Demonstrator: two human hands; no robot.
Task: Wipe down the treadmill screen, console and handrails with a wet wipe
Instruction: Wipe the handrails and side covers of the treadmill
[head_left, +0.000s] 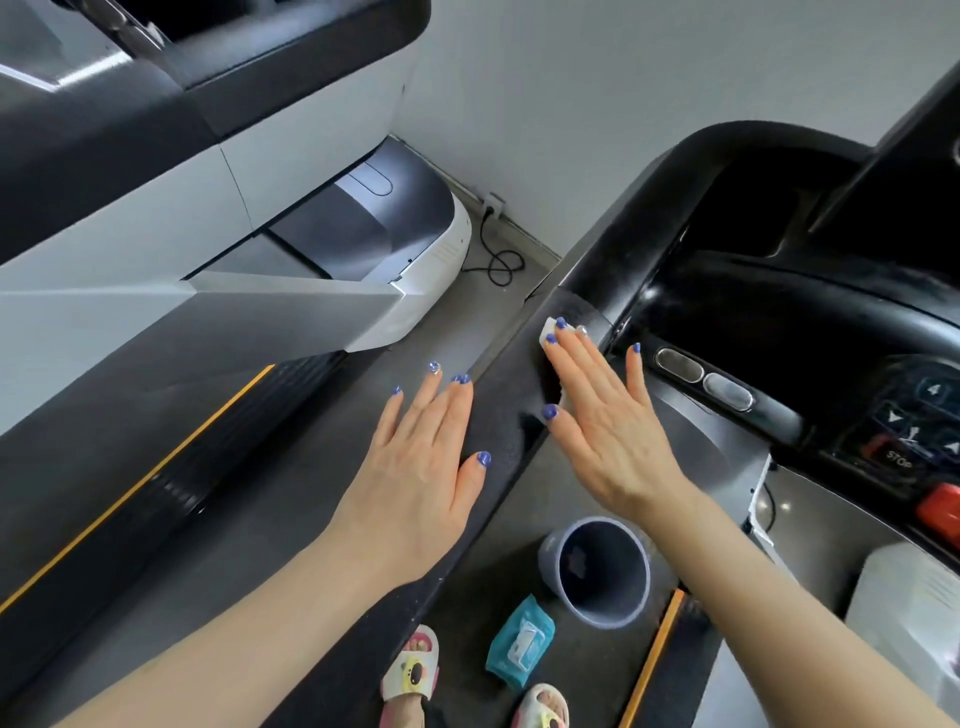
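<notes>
A: Listing item one: right hand (605, 415), fingers straight and together, palm flat on a white wet wipe (551, 332). Grip: released, pressing rather than grasping.

B: Location of the wipe?

A: On the black left handrail (511, 415) of the near treadmill, at the point where the rail curves up into the console (810, 332). Only a corner of the wipe shows beyond the fingertips, plus a sliver under the thumb side.

B: Item two?

A: Left hand (426, 457), fingers extended and slightly spread, laid flat on the same handrail, just beside the right hand and lower along the rail. Grip: released, holding nothing. Blue polish on the nails of both hands.

B: Console entries?

A: Two oval metal sensor plates (704, 379) set in a dark bar to the right of the right hand. Beyond them, a button cluster with arrows, a key marked STOP (898, 458), and a red part (940, 506) at the frame edge.

B: Floor items?

A: One grey-blue bin (597, 571), open mouth facing the camera, standing under the right forearm. One teal pack of wipes (519, 642) lying just beside it, white flap on top. Two feet in pale slippers (413, 670) near the pack.

B: Remainder?

A: Second treadmill (208, 208), white and dark grey, on the left, its belt edge marked with a yellow line. Black cable (493, 260) coiled on the floor by the wall socket.
</notes>
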